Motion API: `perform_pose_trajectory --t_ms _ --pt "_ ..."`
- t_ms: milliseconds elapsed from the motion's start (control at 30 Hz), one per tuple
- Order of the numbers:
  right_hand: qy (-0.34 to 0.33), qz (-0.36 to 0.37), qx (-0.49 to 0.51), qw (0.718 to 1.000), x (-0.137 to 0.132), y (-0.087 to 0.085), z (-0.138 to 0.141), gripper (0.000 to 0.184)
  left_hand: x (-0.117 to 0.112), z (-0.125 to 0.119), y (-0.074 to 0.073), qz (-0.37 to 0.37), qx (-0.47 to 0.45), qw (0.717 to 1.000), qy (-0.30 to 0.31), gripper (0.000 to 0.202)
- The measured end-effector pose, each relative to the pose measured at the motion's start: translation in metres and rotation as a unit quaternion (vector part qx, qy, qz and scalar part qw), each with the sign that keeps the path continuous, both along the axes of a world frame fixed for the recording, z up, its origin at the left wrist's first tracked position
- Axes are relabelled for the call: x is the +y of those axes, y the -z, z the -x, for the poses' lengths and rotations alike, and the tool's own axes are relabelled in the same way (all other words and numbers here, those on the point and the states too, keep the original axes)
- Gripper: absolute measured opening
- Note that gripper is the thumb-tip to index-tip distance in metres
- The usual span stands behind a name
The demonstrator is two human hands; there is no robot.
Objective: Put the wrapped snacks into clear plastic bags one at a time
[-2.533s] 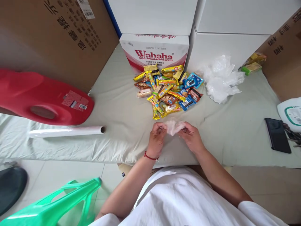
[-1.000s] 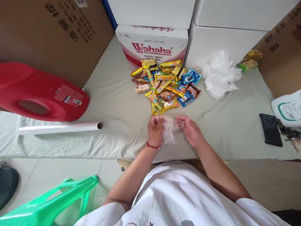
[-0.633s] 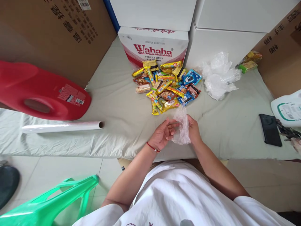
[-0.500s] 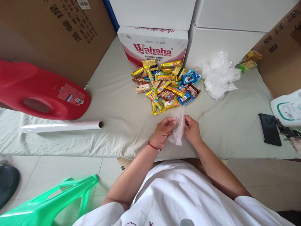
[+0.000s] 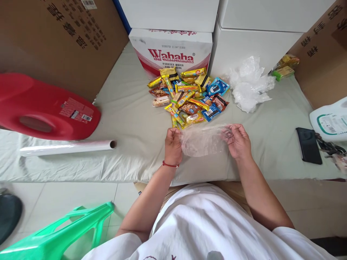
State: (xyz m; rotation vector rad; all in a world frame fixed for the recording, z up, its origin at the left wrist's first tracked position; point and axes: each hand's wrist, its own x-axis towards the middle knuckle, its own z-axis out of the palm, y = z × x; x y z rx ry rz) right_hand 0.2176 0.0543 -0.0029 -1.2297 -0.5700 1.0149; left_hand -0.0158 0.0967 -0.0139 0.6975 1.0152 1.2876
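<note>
A thin clear plastic bag is stretched sideways between my two hands, above the front part of the cloth-covered surface. My left hand is closed on its left end, a red bracelet at the wrist. Closed on the right end is my right hand, with some of the plastic bunched at the fingers. Just beyond the bag lies a heap of small wrapped snacks in yellow, blue and brown packets. A crumpled pile of clear plastic bags sits to the right of the snacks.
Behind the snacks stand a Wahaha carton and white boxes. At left are a red jug and a plastic-wrap roll. A phone and a white bottle are at right. A green stool stands below.
My hands have moved apart, the left to the left and the right to the right. The bunched plastic bag is now spread wide between them.
</note>
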Motion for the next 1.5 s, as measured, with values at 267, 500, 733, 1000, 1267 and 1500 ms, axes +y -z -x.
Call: perform_pose_trajectory --t_ms 267,500,733,1000,1267,1500 --pt "0.06 -0.049 -0.147 0.986 -0.005 -0.011 -0.014 0.032 0.006 0.018 0.009 0.024 0.033 0.999 -0.006 0.039" --pt "-0.36 -0.192 -0.419 0.811 -0.071 -0.068 -0.047 0.006 0.013 0.03 0.011 0.068 0.002 0.997 0.02 0.041" --pt "-0.449 -0.122 -0.615 0.637 -0.1 -0.056 -0.089 0.019 0.02 0.042 0.01 0.079 0.011 0.994 0.07 0.041" --pt "-0.252 -0.134 -0.647 0.708 -0.023 -0.06 -0.052 0.056 0.008 0.034 0.008 0.072 0.025 0.995 0.062 0.036" --pt "-0.38 -0.186 -0.676 0.604 -0.012 -0.036 0.016 0.017 -0.002 0.051 0.009 0.087 0.003 0.995 0.049 0.036" --pt "-0.264 -0.14 -0.693 0.656 -0.039 -0.031 0.03 0.033 -0.012 0.052 0.007 0.095 -0.014 0.993 0.074 0.022"
